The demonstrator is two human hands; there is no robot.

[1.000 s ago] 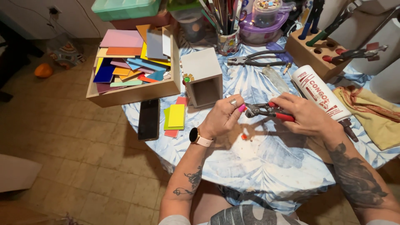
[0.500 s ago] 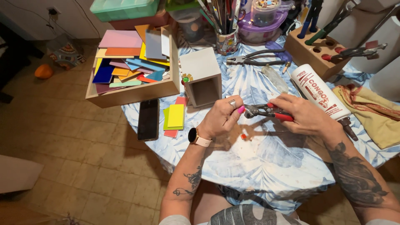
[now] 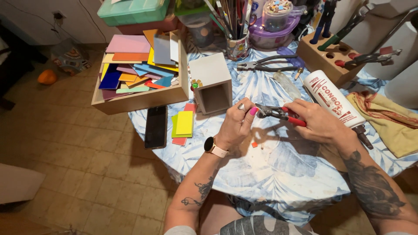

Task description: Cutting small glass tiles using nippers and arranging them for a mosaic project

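My right hand (image 3: 320,124) grips red-handled tile nippers (image 3: 281,114), jaws pointing left. My left hand (image 3: 237,124), with a watch on the wrist, pinches something small at the jaws; the piece itself is too small to make out. Small orange chips (image 3: 254,144) lie on the blue-and-white tablecloth (image 3: 270,178) just below my hands. A small grey open box (image 3: 212,82) with little coloured bits on its side stands just behind my left hand.
A wooden tray (image 3: 143,100) of coloured tiles overhangs the table's left edge. Yellow, green and red tiles (image 3: 183,124) and a black phone (image 3: 156,127) lie near it. Pliers (image 3: 265,65), a white glue bottle (image 3: 333,100), a tool block (image 3: 331,54), a cup of brushes (image 3: 237,45) and a yellow cloth (image 3: 387,119) sit behind.
Both hands stay together at the nippers' jaws, almost unmoved; only the view has shifted a little.
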